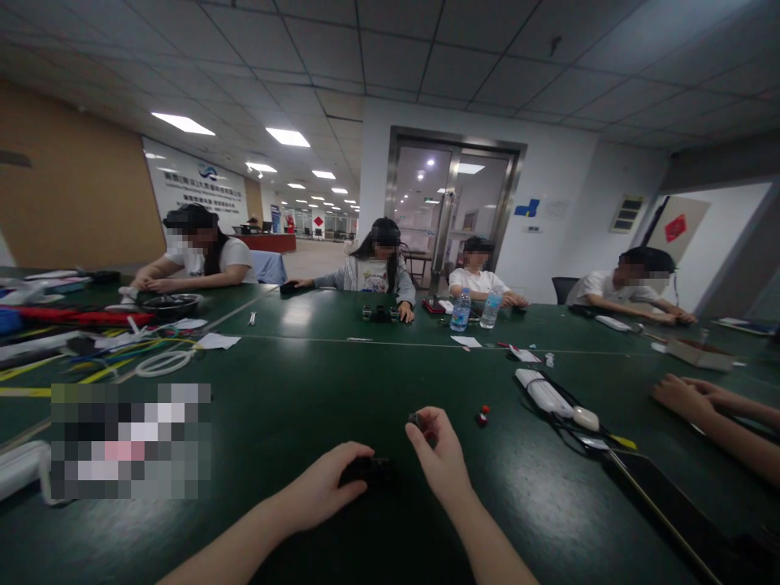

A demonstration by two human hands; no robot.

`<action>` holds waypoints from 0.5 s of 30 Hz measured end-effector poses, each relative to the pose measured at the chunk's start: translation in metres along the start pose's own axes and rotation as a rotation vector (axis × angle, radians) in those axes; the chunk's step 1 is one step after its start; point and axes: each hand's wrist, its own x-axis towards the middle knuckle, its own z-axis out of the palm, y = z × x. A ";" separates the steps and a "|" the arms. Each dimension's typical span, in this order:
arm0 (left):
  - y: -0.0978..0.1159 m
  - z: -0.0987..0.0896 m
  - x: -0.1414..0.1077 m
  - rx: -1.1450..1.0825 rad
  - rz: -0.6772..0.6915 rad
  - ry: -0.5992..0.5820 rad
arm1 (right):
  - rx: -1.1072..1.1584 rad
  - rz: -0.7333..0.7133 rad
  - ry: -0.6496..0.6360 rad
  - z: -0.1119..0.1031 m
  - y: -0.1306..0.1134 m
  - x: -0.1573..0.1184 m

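Note:
My left hand [332, 490] is closed round a small black object [373, 469] low over the green table; its kind is too dark to make out. To the right of it, my right hand [439, 455] is raised a little with thumb and fingers pinched on a small dark piece [417, 420]. That piece is too small to name. A gap separates the two hands. Beyond my right hand, a small red and dark item [483, 416] lies on the table.
A white power strip [544, 394] with black cable and a dark tablet-like slab [664, 496] lie to the right. Another person's hands [688, 398] rest beyond them. Coiled white cable [163, 363] and tools spread at left. Two water bottles [461, 310] stand across the table, where several people sit.

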 end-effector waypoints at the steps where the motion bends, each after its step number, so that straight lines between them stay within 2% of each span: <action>1: 0.001 -0.001 0.000 0.004 0.014 -0.006 | 0.007 0.006 0.009 0.000 0.001 0.000; 15: 0.009 -0.007 0.000 0.010 0.039 -0.042 | 0.044 0.009 -0.022 0.001 0.004 0.001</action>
